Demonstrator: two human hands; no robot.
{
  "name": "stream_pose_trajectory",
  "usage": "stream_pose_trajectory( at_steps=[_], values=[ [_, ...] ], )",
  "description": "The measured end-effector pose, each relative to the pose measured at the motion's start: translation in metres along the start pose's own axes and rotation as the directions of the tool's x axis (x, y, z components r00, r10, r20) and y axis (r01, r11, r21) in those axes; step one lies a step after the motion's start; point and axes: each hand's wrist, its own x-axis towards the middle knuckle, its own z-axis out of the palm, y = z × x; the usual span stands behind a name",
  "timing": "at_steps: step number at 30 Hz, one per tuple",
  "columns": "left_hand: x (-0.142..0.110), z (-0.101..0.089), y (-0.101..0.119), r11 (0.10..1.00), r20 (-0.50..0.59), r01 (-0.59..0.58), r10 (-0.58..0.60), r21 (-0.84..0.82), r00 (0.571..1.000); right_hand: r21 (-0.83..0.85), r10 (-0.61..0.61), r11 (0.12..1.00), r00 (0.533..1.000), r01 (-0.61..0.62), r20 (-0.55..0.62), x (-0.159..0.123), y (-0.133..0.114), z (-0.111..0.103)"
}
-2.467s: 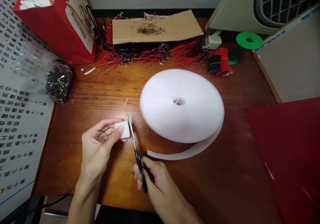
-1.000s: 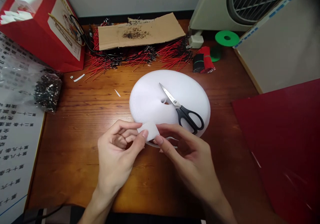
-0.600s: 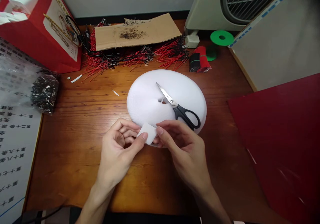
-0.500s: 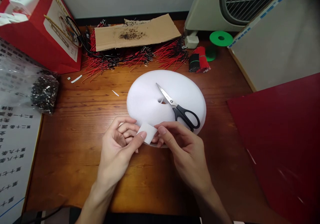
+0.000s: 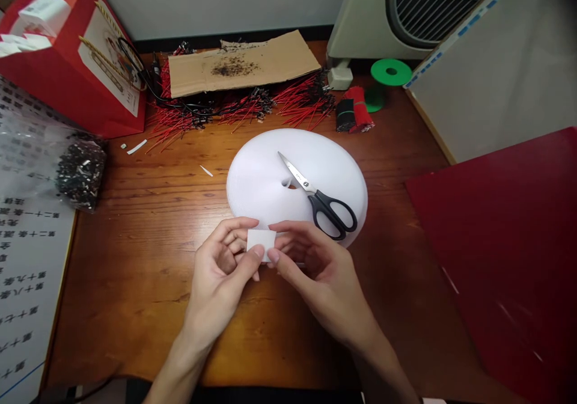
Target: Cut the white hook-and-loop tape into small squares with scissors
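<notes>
Between my two hands is a small white square piece [image 5: 260,240], held up over the near edge of a large white roll [image 5: 256,157] of wound strip. My left hand [image 5: 225,272] pinches the piece at its lower left with the thumb in front. On its right side, my right hand [image 5: 315,272] grips it with thumb and fingers; the other fingers are partly hidden behind. Lying on top of the roll, scissors [image 5: 318,196] with black handles point up and left across its centre hole.
Cardboard [image 5: 243,64] with dark specks rests on red and black wires [image 5: 246,106] at the back. A red paper bag [image 5: 67,67] and a bag of small dark parts [image 5: 81,172] stand left. A green spool [image 5: 390,71], bundled wires [image 5: 354,109] and a red board [image 5: 500,247] are on the right.
The white piece has turned from tilted to nearly level. My right hand has shifted left and closed on its right side. The view has moved slightly.
</notes>
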Motion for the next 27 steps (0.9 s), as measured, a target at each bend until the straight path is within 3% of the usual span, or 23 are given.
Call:
stream_pose_trajectory(
  at_steps=[4,10,19,27],
  values=[
    [0.0,-0.0024,-0.0006,0.997,0.03,0.018,-0.021,0.074,0.999,0.017,-0.012,1.0,0.999,0.011,0.047,-0.0004,-0.0014,-0.0003],
    [0.0007,-0.0025,-0.0033,0.995,-0.027,-0.007,0.01,0.1,1.0,0.071,-0.012,0.997,0.999,0.009,0.04,0.0,0.0,-0.0018],
    [-0.0031,-0.0035,-0.0032,0.971,-0.012,-0.194,0.197,0.141,0.98,0.126,0.043,0.991,0.999,-0.046,0.029,0.0009,0.0028,-0.0059],
    [-0.005,-0.0058,-0.004,0.898,-0.062,-0.36,0.387,0.254,0.92,0.109,0.06,0.992,0.998,-0.058,-0.014,0.0024,0.0019,-0.008]
  ],
)
